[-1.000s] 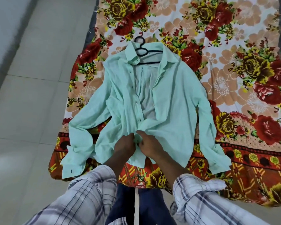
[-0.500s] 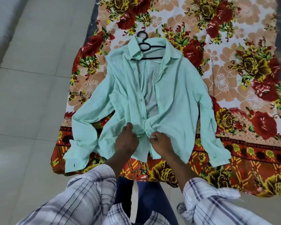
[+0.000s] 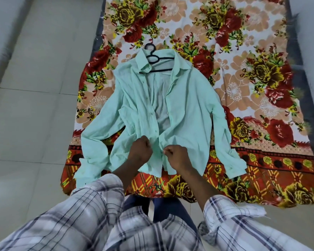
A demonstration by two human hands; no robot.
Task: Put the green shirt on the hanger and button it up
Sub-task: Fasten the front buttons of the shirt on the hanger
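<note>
I saw the green shirt (image 3: 185, 109) lying on the floral sheet (image 3: 252, 51), its collar around the black hanger (image 3: 153, 57). My left hand (image 3: 140, 151) and right hand (image 3: 176, 156) were each closed on a front edge near the hem.

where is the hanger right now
In the head view the black hanger lies top centre, inside the collar of the green shirt, its hook poking out onto the floral sheet.

I see the green shirt (image 3: 185, 109) spread on the floral sheet (image 3: 243, 60), black hanger (image 3: 153, 58) in its collar; my left hand (image 3: 140, 151) and right hand (image 3: 176, 156) pinch the lower front edges.
</note>
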